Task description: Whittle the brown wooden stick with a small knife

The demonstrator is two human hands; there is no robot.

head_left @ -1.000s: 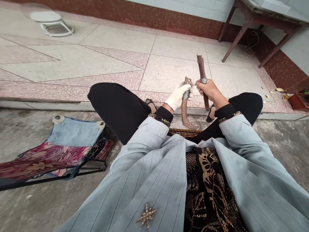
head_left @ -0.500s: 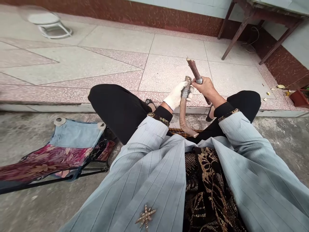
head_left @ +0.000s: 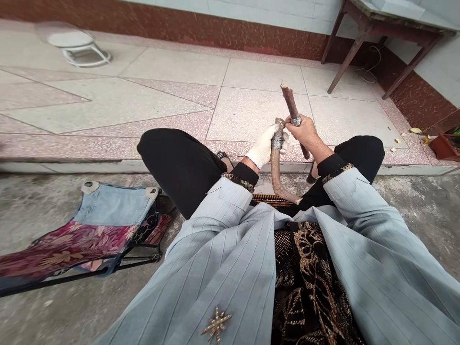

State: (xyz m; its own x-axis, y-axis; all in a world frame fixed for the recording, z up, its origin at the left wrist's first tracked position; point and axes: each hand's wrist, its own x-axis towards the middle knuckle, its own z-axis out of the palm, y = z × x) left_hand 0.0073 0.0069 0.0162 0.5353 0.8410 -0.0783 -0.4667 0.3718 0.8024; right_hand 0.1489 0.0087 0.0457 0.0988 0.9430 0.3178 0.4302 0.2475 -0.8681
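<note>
My left hand (head_left: 266, 144), in a white knit glove, is closed round the upper part of a curved stick (head_left: 276, 175). Grey wire (head_left: 277, 142) is wound round that stick where the glove grips it, and its lower end bends to the right above my lap. My bare right hand (head_left: 304, 130) is shut on a darker, straight stick (head_left: 289, 101), which tilts up and left with a splintered top. A second band of wire (head_left: 296, 120) circles this stick by my fingers. The right fingertips are close to the curved stick's top; whether they touch it I cannot tell.
A raised tiled step (head_left: 172, 103) lies ahead of my knees. At left a folding chair (head_left: 104, 206) with patterned fabric stands on concrete. A white stool (head_left: 84, 45) is at the far left, a wooden table (head_left: 373, 28) at the back right, a plant pot (head_left: 445, 146) below it.
The view has shifted slightly, so the surroundings sit a little lower. Both hands keep their grips on the sticks, and the darker stick's tip appears slightly farther right.
</note>
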